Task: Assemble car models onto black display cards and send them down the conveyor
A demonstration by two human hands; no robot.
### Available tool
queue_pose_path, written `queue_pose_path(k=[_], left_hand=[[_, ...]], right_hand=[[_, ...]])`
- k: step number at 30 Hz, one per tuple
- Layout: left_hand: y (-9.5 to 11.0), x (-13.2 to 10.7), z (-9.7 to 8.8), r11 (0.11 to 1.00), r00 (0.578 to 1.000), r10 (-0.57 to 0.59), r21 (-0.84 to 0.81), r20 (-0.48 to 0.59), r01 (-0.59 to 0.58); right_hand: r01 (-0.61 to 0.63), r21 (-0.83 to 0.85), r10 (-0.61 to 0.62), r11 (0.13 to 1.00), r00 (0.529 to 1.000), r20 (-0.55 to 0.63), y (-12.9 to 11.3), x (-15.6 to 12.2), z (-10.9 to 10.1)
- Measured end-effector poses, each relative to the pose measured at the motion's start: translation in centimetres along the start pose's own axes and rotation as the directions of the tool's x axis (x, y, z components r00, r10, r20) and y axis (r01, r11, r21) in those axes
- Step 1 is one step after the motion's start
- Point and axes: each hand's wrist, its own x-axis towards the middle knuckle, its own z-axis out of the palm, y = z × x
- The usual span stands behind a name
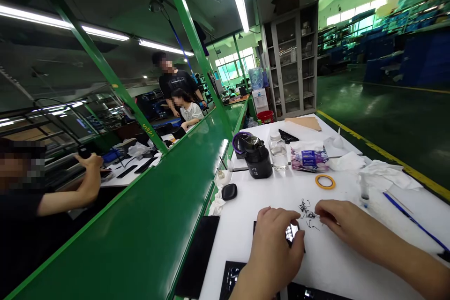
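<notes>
My left hand [276,243] is over a small dark panel [291,233] with a bright reflection on its glossy face. Its thumb and index finger are apart, with part of the panel visible between them; the other fingers hide the rest. To the right of the panel lies a loose pile of tiny thin black strips [308,213]. My right hand [337,218] is at the pile's right side, thumb and fingertips drawn together. Whatever those fingertips pinch is too small to make out. More dark panels lie by my left wrist, one with a shiny face [232,276].
Beyond the hands stand a black cup [259,161], a clear bottle [278,152] and a tissue pack [309,157]. Yellow tape [325,182], a black case [229,191] and a blue tool [415,220] lie around. A green partition [151,215] borders the left; co-workers are behind it.
</notes>
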Motion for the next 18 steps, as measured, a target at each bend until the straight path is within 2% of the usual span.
queue_pose_path(k=[3, 5, 7, 9, 13, 18], left_hand=[[0.2, 0.0, -0.2, 1.000, 1.000, 0.014, -0.018, 0.004, -0.014], [0.3, 0.0, -0.2, 0.998, 0.998, 0.057, -0.040, 0.004, -0.057], [0.2, 0.0, -0.2, 0.993, 0.995, 0.104, -0.057, -0.013, -0.104], [0.1, 0.1, -0.2, 0.988, 0.990, 0.136, -0.064, -0.044, -0.139], [0.1, 0.4, -0.1, 0.977, 0.977, 0.194, -0.071, -0.083, -0.200], [-0.1, 1.1, -0.6, 0.965, 0.958, 0.232, -0.081, -0.170, -0.248]], right_hand=[[-0.011, 0.321, -0.003, 0.947, 0.999, 0.044, -2.3, -0.6, -0.3], [-0.036, 0.557, -0.012, 0.829, 0.997, 0.082, -3.3, -0.9, -0.1], [-0.053, 0.692, -0.023, 0.720, 0.995, 0.099, -3.6, -1.0, 0.2], [-0.053, 0.741, -0.021, 0.670, 0.996, 0.090, -3.5, -0.9, 0.5], [-0.055, 0.770, -0.004, 0.635, 0.997, 0.075, -3.4, -0.8, 0.7], [-0.026, 0.853, -0.010, 0.521, 0.999, 0.036, -3.9, -0.6, 0.9]])
